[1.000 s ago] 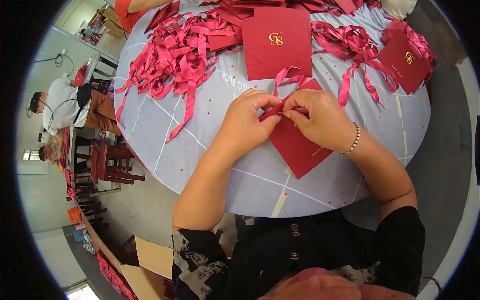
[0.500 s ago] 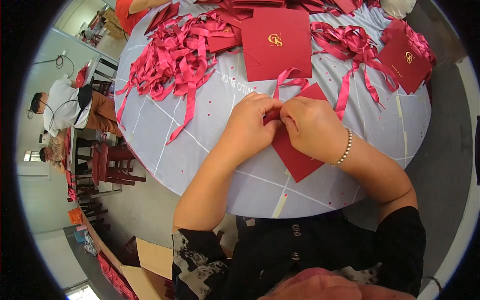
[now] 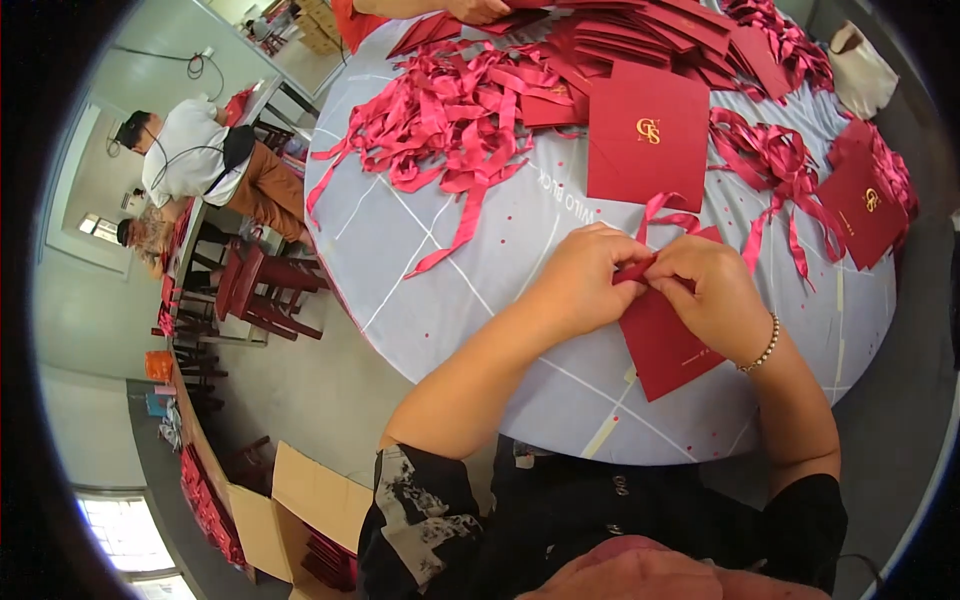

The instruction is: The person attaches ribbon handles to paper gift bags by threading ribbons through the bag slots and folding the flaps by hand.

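A flat red paper piece (image 3: 660, 350) with small gold print lies tilted on the round table in front of me. My left hand (image 3: 588, 278) is closed, pinching its upper edge between thumb and fingers. Close beside it, my right hand (image 3: 718, 292), with a beaded bracelet at the wrist, is closed in a pinch at the same edge. A pink ribbon (image 3: 672, 214) loops out just beyond my fingertips; whether they also grip it is hidden. Past the loop lies a larger-looking square red piece (image 3: 640, 160) with a gold emblem.
A heap of pink ribbons (image 3: 440, 120) covers the table's far left. Red pieces (image 3: 650, 35) are stacked at the back, near another person's hand (image 3: 480, 10). More ribbons (image 3: 770, 160) lie right. An open cardboard box (image 3: 315, 500) stands lower left; people and stools (image 3: 265, 285) are beyond.
The whole view has shifted, so the table and my hands appear farther right and lower. My hands keep their pinch at the paper's edge, with only small finger changes.
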Demonstrator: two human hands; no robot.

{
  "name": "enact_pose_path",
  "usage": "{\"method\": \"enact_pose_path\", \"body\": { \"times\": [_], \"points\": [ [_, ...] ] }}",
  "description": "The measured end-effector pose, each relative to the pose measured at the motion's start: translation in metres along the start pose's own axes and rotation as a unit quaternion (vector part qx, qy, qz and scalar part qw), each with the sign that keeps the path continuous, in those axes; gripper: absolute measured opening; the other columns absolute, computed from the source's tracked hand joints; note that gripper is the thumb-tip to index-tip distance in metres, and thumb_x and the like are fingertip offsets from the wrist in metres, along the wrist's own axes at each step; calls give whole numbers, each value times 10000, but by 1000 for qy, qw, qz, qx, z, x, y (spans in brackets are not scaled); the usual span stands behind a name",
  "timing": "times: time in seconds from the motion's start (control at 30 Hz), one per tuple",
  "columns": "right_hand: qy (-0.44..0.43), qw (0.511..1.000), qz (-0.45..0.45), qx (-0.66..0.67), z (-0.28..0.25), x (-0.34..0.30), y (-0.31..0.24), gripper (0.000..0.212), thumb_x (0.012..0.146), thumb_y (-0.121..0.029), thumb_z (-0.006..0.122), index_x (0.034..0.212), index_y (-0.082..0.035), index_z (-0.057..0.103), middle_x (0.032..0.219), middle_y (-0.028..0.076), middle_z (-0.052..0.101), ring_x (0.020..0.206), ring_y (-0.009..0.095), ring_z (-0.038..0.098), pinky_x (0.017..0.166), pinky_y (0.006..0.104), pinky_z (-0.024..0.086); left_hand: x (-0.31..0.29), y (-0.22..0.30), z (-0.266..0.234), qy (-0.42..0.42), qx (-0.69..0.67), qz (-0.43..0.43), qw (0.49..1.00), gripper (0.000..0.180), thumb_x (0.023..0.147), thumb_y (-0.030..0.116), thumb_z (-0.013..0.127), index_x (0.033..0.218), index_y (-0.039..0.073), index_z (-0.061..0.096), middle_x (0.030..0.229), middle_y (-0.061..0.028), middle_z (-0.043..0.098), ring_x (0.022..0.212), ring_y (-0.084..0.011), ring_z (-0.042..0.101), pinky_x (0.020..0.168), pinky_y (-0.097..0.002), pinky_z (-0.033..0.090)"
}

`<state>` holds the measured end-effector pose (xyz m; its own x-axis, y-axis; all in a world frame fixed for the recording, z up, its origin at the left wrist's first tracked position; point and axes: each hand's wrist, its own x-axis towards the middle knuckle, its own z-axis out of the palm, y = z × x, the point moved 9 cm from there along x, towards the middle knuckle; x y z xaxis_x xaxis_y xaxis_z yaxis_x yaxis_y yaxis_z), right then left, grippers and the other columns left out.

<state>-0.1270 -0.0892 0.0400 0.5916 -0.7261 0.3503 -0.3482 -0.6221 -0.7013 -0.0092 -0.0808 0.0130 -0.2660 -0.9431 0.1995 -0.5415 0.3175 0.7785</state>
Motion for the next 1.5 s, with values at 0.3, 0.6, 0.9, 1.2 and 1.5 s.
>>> {"method": "enact_pose_path", "body": {
  "times": [0.3,0.6,0.9,1.2,1.5],
  "points": [
    [32,998,-32,-37,-9,7,-10,246,761,-60,746,964,-20,612,819,107,624,670,290,616,627,368,501,-7,14,-10,71,107,46,991,315,703,109,765,1015,108,726,843,-46,679,869,-236,608,1000,-409,375],
    [-48,992,73,96,-3,3,10,131,828,6,664,921,-4,572,748,103,614,573,162,594,518,295,441,-5,-12,4,-106,-228,-126,960,217,876,75,662,1077,10,708,941,-72,704,933,-158,637,820,-280,494],
    [-86,988,48,118,-1,-6,2,132,768,86,578,865,-4,564,648,86,546,557,127,556,503,270,414,-10,8,23,-265,-165,31,950,175,799,2,644,969,7,685,879,-83,626,829,-183,602,768,-307,479],
    [-150,965,54,206,-5,-2,2,93,686,6,504,729,-34,433,614,15,416,539,68,385,475,260,298,-5,23,-19,-85,24,199,976,70,769,36,703,839,25,702,779,-102,616,771,-308,604,696,-383,492],
    [-104,986,117,61,5,-3,9,94,771,28,574,833,-10,514,708,152,566,639,296,595,580,387,459,-2,-2,-54,161,49,66,984,316,808,-39,613,1104,38,694,917,-111,637,776,-221,632,717,-314,503]
  ]
}}
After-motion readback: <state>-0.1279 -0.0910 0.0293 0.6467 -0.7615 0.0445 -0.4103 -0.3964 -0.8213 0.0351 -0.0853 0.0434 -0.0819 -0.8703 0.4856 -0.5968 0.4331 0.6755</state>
